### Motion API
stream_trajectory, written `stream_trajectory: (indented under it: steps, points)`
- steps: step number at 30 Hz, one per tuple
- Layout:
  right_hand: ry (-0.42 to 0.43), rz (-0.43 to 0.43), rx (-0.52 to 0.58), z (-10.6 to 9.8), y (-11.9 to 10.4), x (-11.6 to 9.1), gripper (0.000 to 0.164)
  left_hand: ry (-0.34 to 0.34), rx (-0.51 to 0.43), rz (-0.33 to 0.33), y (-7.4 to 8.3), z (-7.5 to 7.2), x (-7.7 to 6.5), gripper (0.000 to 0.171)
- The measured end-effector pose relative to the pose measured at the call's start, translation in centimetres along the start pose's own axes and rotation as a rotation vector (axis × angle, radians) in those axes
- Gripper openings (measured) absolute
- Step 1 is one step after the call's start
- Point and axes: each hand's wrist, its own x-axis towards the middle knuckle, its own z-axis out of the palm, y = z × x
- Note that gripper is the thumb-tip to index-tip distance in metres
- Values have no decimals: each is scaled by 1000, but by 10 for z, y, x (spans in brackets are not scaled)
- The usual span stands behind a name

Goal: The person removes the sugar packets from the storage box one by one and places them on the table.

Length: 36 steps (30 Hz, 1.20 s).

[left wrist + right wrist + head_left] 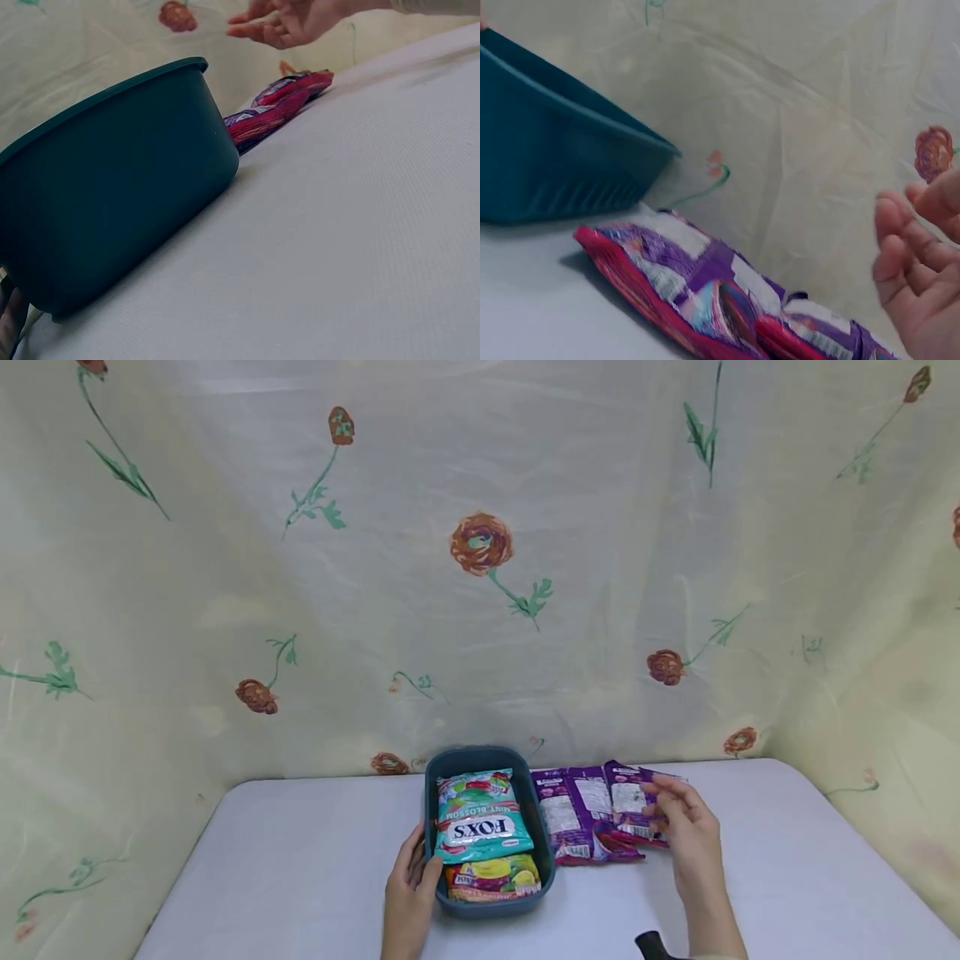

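A dark teal plastic basket stands upright on the table. In it lie a green candy bag lettered FOX'S and a yellow-and-red candy bag. My left hand holds the basket's near left side, thumb at the rim and fingers along the outer wall; most of it is out of the left wrist view. Purple candy packets lie right of the basket, partly overlapping. Above the rightmost purple packet my right hand hovers with loosely bent fingers and nothing in them, as the right wrist view also shows.
White cloth covers the table. A flower-printed curtain hangs right behind the basket and packets and along both sides. A black object shows at the bottom edge near my right forearm.
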Motion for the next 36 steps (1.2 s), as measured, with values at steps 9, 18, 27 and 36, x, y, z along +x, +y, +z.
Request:
stream_trajectory:
  steps: [9,18,27,36]
  points:
    - [-379,101,-37,45,-33,-27,33,3,7,-1,0,-2,0,55]
    - [-540,137,-48,75,-29,-35,47,-7,6,21,-2,-4,2,55]
    - [-659,206,24,88,-29,-41,50,-8,-6,19,-1,-3,3,53]
    - [-742,220,42,96,-36,-48,56,-8,-18,10,0,-3,1,53]
